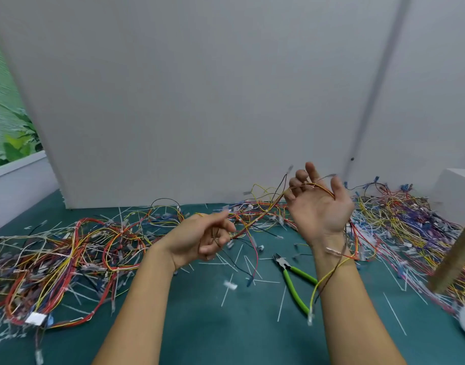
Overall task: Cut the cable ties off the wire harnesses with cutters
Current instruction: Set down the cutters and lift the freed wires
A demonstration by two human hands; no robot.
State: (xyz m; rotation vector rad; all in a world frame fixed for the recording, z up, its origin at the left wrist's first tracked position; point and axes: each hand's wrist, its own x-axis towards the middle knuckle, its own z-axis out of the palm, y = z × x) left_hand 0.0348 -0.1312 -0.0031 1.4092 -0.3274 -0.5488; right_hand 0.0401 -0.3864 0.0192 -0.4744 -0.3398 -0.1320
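Note:
A thin wire harness of red, orange and yellow wires stretches between my two hands above the green mat. My left hand grips its lower end with curled fingers. My right hand is raised, palm towards me. The harness runs across its fingers and behind the thumb, then hangs down past my wrist. The green-handled cutters lie on the mat between my forearms, with neither hand on them.
Tangled piles of harnesses cover the mat at left and right. Cut white cable ties are scattered around. A white board stands behind, a white box and a wooden piece at right.

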